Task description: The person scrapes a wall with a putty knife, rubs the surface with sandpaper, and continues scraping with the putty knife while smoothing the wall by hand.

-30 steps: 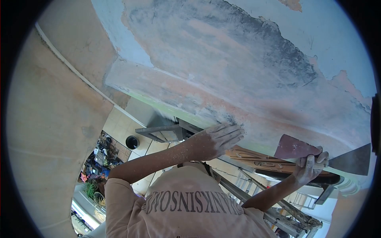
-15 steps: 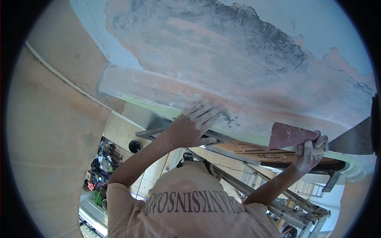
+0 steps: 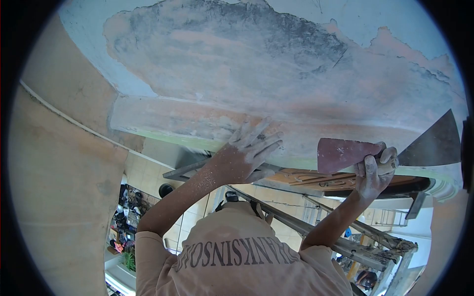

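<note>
My left hand (image 3: pixel 252 150), dusted white, lies with spread fingers against the lower band of the patchy wall (image 3: pixel 237 64), over a small dark patch. Its thumb stands apart, near the band's lower edge. On the right, my right hand (image 3: pixel 375 170) has its fingers wrapped round the handle of a scraper with a wide grey metal blade (image 3: pixel 434 143). The same hand holds a dusty reddish, sheet-like piece (image 3: pixel 340 155), which points left in front of the wall's lower edge.
Below the wall edge are a carved wooden piece (image 3: pixel 316 178) and metal scaffold rails (image 3: pixel 340 244). A dark bucket (image 3: pixel 166 190) stands on the tiled floor far below. Cluttered items (image 3: pixel 129 212) and a green plant (image 3: pixel 128 259) are at lower left.
The view has shifted, with the wall sliding left. My left hand moved left along the band, then back over the dark patch, fingers more spread. My right hand keeps its hold.
</note>
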The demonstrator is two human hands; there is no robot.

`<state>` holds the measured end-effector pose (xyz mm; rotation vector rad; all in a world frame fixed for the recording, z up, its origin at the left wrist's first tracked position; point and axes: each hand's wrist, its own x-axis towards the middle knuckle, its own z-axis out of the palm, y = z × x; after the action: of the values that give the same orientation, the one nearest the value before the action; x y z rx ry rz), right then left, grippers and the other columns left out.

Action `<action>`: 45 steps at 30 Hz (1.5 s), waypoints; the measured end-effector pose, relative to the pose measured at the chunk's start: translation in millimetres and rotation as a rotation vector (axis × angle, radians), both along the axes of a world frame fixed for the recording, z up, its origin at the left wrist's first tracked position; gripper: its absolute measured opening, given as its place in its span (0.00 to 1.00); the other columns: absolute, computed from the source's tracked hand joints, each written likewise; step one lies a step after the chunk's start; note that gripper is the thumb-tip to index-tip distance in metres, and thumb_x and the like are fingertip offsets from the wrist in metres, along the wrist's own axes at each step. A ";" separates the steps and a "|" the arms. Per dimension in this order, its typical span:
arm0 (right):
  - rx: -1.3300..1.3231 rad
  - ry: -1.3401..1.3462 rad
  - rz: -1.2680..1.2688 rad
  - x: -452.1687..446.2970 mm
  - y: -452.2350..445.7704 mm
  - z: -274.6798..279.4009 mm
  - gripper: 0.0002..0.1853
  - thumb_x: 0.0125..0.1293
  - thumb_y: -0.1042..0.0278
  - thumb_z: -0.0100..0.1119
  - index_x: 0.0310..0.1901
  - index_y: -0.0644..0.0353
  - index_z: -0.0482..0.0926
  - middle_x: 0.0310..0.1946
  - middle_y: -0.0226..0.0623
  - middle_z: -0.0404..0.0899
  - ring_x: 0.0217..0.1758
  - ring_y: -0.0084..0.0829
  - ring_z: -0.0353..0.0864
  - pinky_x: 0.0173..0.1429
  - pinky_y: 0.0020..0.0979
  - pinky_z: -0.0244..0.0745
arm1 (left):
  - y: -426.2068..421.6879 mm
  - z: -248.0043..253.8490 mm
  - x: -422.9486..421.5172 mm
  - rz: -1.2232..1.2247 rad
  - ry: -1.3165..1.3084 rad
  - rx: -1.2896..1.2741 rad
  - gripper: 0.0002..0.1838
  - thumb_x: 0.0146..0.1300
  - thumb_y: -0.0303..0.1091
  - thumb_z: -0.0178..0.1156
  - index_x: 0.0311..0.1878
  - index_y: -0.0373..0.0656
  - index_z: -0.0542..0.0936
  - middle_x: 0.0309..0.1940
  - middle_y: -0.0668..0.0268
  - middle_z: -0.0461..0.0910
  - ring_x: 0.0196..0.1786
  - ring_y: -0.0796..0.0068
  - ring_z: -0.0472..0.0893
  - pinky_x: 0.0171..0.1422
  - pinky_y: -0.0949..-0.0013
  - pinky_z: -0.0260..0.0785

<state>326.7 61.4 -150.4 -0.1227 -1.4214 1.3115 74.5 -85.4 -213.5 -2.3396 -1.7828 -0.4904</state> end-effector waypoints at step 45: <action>-0.023 -0.009 -0.063 -3.1 0.8 -4.0 0.17 0.56 0.85 0.62 0.36 0.56 0.63 0.29 0.36 0.71 0.21 0.15 0.67 0.20 0.17 0.61 | 4.9 -7.8 5.1 -0.204 -0.162 -0.058 0.29 0.61 0.44 0.58 0.60 0.32 0.71 0.65 0.52 0.66 0.71 0.59 0.62 0.73 0.58 0.56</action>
<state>323.6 62.2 -154.4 -0.1878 -1.4000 1.2768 79.7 -80.5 -221.3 -2.6049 -1.6499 -0.6835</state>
